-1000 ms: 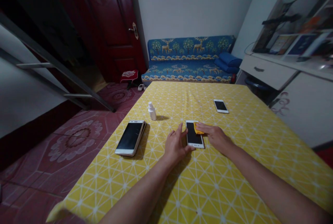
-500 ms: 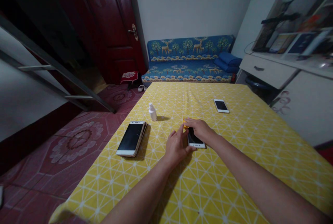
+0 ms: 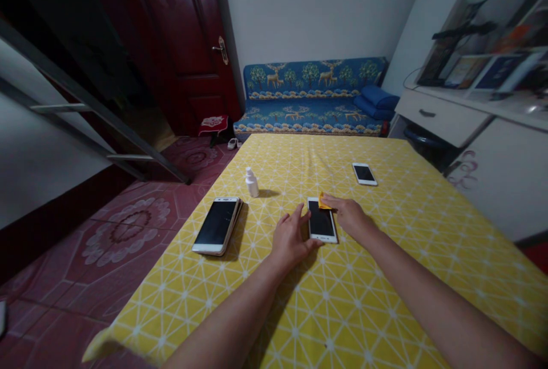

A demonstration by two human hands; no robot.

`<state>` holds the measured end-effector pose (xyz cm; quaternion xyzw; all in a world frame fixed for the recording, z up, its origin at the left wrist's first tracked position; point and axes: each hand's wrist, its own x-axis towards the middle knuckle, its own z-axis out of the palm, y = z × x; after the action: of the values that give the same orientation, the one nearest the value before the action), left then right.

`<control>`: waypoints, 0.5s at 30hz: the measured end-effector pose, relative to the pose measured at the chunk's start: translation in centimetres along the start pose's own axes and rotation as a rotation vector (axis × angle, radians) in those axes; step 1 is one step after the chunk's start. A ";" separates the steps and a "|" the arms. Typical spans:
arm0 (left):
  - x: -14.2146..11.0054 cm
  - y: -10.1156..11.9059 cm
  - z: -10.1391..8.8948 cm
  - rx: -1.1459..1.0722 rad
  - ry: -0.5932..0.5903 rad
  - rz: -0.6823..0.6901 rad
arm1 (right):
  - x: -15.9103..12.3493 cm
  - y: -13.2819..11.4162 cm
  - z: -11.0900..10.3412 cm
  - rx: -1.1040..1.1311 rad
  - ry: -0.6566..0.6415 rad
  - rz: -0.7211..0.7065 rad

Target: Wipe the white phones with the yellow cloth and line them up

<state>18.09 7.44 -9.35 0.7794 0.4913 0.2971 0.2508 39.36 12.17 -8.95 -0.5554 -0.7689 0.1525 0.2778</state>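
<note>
A white smartphone (image 3: pixel 321 220) lies face up on the yellow patterned tablecloth (image 3: pixel 274 306), its dark screen showing. My right hand (image 3: pixel 349 215) pinches a small yellow cloth (image 3: pixel 324 203) against the phone's top right corner. My left hand (image 3: pixel 291 237) rests beside the phone's left edge with its fingers spread, holding nothing. To the left stands a small white spray bottle (image 3: pixel 252 183). Farther left lies a gold-edged smartphone (image 3: pixel 217 225) on what looks like another phone. A smaller white smartphone (image 3: pixel 364 174) lies toward the far side.
The table's left edge drops to a patterned red tile floor (image 3: pixel 124 232). Beyond the far edge is a blue sofa (image 3: pixel 312 95). A dark red door (image 3: pixel 184 32) stands at back left. White cabinets with drawers (image 3: pixel 440 117) stand to the right.
My right hand has moved right and back from over the phone, uncovering its screen. The yellow cloth has shifted to the phone's top right corner. My left hand has barely moved.
</note>
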 end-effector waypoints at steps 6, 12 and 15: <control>-0.1 -0.1 0.1 -0.008 0.025 0.022 | -2.6 -1.1 -0.3 -0.126 0.022 0.044; -0.1 0.0 0.2 0.004 0.022 0.009 | -5.5 -3.1 -1.0 -0.270 -0.033 0.027; -0.1 0.0 0.2 0.007 0.033 0.012 | -7.1 -3.6 -1.0 -0.296 -0.039 -0.005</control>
<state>18.25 7.31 -9.52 0.7782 0.4916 0.3099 0.2381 38.83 4.25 -8.01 -0.5851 -0.7897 0.0476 0.1784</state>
